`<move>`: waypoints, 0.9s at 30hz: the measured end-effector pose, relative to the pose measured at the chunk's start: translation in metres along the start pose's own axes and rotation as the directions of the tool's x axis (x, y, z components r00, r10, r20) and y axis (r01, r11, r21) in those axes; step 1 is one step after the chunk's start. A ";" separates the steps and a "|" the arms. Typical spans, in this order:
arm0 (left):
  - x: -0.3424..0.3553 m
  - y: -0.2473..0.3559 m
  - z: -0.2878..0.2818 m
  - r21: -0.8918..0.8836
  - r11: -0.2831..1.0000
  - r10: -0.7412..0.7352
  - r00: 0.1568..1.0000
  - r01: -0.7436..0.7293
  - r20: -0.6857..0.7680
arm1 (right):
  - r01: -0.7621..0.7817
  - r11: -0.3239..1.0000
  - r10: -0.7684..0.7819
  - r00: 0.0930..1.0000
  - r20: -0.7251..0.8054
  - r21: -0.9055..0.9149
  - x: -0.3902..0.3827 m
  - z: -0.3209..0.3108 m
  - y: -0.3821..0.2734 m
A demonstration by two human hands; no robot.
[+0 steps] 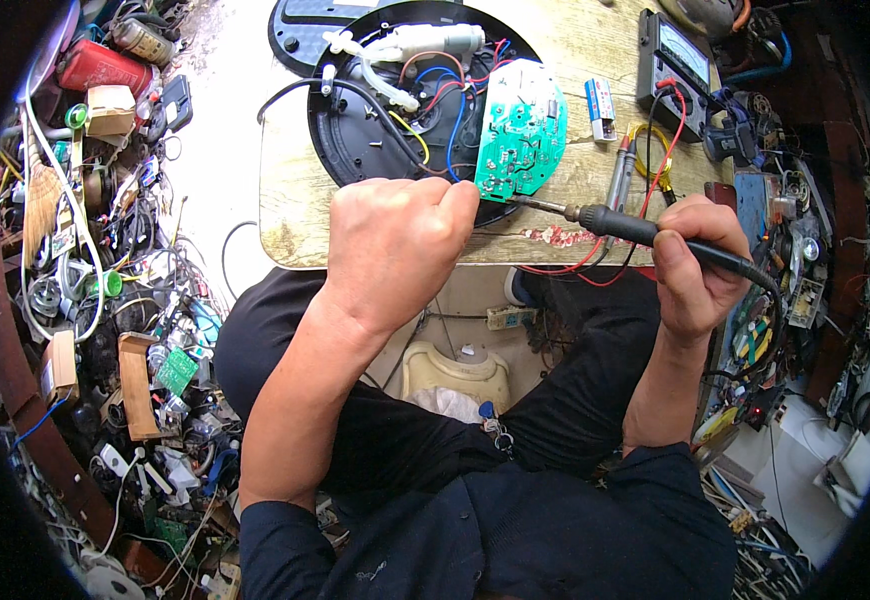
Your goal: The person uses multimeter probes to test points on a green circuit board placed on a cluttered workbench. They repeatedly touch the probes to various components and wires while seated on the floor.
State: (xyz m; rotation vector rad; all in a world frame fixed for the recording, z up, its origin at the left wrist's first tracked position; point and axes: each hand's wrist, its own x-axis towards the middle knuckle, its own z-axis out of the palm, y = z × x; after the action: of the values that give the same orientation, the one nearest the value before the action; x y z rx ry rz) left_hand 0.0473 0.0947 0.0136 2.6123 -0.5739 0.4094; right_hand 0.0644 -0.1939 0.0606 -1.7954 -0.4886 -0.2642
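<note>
My left hand [395,235] is closed, knuckles up, at the lower-left corner of the green circuit board [520,125]; what its fingertips hold is hidden. The board rests on the right side of a black round housing [340,140], which holds a pump-like white part [435,42], tubes and coloured wires. My right hand [700,260] grips a black-handled soldering iron [635,228], whose metal tip reaches the board's lower edge beside my left fingers.
The wooden board [290,235] carries a small box [600,105], probe leads [620,170] and an analogue meter [675,75]. A black plate [295,35] lies behind the housing. Piled parts and cables [175,370] crowd both sides. My legs are below the board's edge.
</note>
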 end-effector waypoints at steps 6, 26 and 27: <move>0.001 0.001 -0.001 -0.002 1.000 0.004 1.000 -0.004 -0.007 | 0.011 1.000 -0.011 1.000 0.013 0.002 0.000 0.001 -0.002; 0.003 0.002 0.002 0.004 1.000 0.016 1.000 -0.016 -0.017 | 0.130 0.992 -0.129 0.991 0.047 -0.007 0.001 -0.006 -0.003; 0.002 0.002 0.002 0.003 1.000 0.015 1.000 -0.015 -0.019 | 0.130 0.992 -0.129 0.990 0.050 -0.010 0.001 -0.006 -0.003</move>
State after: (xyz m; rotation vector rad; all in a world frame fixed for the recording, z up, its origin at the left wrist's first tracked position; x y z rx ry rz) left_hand 0.0489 0.0914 0.0134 2.6060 -0.5870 0.4390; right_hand 0.0649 -0.1985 0.0652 -1.7886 -0.6410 -0.3141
